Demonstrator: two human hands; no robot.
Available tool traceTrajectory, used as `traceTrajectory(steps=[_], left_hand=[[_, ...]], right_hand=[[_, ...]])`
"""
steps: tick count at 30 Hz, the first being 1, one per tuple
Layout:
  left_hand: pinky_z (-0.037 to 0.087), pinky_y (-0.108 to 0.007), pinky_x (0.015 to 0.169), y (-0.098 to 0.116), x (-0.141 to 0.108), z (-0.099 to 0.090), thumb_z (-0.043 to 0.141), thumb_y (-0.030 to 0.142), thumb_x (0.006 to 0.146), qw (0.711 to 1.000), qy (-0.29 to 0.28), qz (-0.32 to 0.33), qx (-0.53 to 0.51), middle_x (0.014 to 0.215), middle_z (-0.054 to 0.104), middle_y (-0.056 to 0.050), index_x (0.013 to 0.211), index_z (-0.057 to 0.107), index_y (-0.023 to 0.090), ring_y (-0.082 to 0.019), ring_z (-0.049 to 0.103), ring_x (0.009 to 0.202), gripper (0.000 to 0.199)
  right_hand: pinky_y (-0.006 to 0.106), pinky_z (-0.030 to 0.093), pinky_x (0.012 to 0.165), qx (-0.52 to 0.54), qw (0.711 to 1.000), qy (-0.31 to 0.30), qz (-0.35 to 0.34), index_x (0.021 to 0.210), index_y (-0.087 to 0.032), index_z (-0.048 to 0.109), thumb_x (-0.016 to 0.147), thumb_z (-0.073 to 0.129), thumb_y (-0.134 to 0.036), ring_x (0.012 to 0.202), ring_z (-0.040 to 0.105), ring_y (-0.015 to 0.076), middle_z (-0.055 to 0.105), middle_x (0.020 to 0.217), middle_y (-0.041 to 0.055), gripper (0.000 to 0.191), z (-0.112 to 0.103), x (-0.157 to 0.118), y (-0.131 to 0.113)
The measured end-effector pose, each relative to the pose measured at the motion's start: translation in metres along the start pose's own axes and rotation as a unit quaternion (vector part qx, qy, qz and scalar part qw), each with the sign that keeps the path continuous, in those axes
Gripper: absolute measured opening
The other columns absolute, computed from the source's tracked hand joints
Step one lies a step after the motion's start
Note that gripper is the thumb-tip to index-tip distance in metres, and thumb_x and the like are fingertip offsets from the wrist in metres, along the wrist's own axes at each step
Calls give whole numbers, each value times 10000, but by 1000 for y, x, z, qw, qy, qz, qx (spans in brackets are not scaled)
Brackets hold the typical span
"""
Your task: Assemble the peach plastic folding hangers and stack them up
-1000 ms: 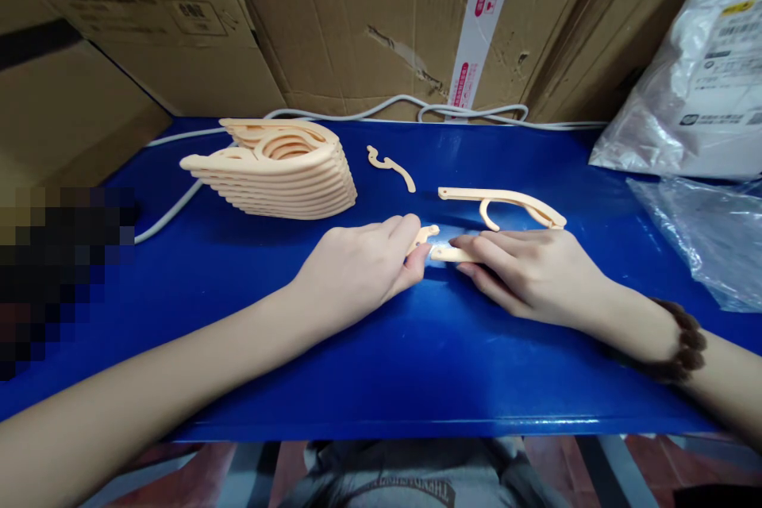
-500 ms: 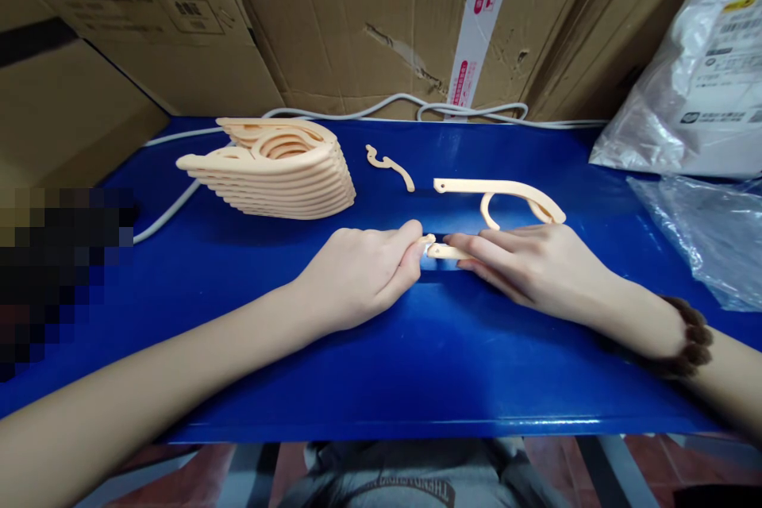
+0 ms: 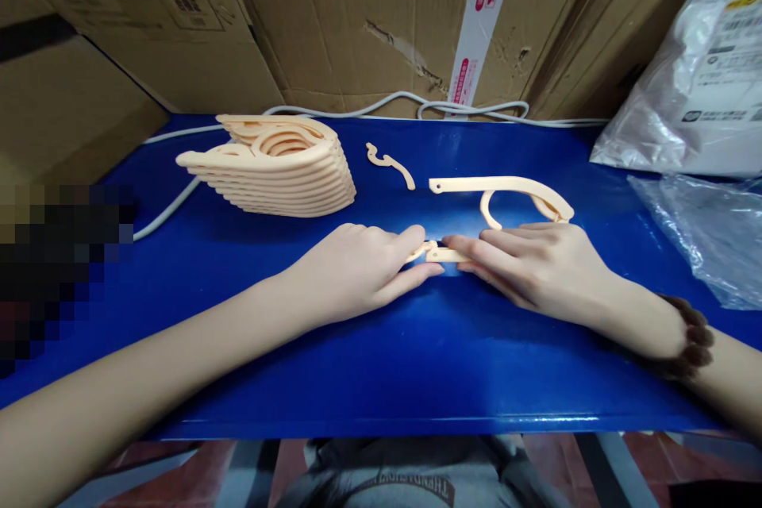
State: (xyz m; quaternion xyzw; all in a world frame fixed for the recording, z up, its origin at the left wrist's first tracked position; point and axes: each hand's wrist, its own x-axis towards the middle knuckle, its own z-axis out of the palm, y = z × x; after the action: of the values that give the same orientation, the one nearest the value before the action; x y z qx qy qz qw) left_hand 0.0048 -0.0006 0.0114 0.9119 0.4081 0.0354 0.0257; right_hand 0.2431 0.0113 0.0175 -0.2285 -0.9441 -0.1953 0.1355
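Observation:
Between the finger and thumb of my left hand [image 3: 357,274] is a small cream curved plastic hook piece [image 3: 419,252], partly covered by the fingers. Its end meets the holed tip of a cream hanger arm [image 3: 445,255], which my right hand [image 3: 533,262] grips from above against the tabletop. Just behind the right hand lies another cream hanger arm [image 3: 494,184] with a curved inner loop; whether the two arms join is hidden under the hand. A loose hook piece [image 3: 390,165] rests further back. To its left stands a stack of cream folding hangers [image 3: 286,182].
The blue table [image 3: 417,365] backs onto cardboard boxes [image 3: 333,24]. A white cable [image 3: 381,103] runs along its rear edge. At the right are a plastic-wrapped package [image 3: 696,87] and a clear plastic bag [image 3: 708,238].
My left thumb has stretched out to the right, and more of the hook piece shows at the arm's tip. The rear hanger arm has shifted slightly.

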Motion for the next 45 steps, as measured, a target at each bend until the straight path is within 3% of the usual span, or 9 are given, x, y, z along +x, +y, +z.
traceTrajectory(steps=[5,10,17,22,27,45], left_hand=[[187,-270,417,-1,-2,7,367,436,1024,988,75,41,127,636,631,-23,832,496,176,-193,594,474,348],[194,-262,396,0,-5,6,366,355,1028,966,139,82,200,556,544,-12,774,493,172,-171,543,435,338],[231,-262,393,8,-8,-2,364,260,1018,943,163,97,273,564,504,-13,727,484,175,-163,523,430,326],[256,-262,394,11,-8,-3,393,273,1011,929,185,102,304,545,471,-1,696,468,184,-161,494,417,335],[292,-269,400,10,-9,-2,401,315,1014,923,206,111,304,554,475,3,700,472,186,-163,509,441,347],[258,-294,438,-2,-4,7,513,310,916,949,226,120,182,537,548,11,654,519,183,-155,555,459,291]], right_hand=[[270,325,510,20,1000,-6,4,1156,-175,635,1045,377,-297,563,610,114,682,712,-13,306,0,-1,-1],[261,335,499,67,997,-27,24,1173,-190,626,1042,377,-314,578,635,110,727,783,2,307,-1,-3,-1],[244,360,518,157,986,-54,33,1220,-178,601,1039,373,-325,615,650,125,738,835,23,326,-2,-2,3],[239,374,561,236,967,-87,41,1219,-183,602,1037,377,-319,579,608,121,723,758,8,320,-2,0,10],[237,398,621,265,960,-86,30,1210,-186,601,1029,412,-290,656,630,117,744,880,8,282,-2,-1,13],[253,362,511,67,997,-42,12,1196,-199,649,1036,401,-318,596,645,116,730,791,10,318,5,-2,-3]])
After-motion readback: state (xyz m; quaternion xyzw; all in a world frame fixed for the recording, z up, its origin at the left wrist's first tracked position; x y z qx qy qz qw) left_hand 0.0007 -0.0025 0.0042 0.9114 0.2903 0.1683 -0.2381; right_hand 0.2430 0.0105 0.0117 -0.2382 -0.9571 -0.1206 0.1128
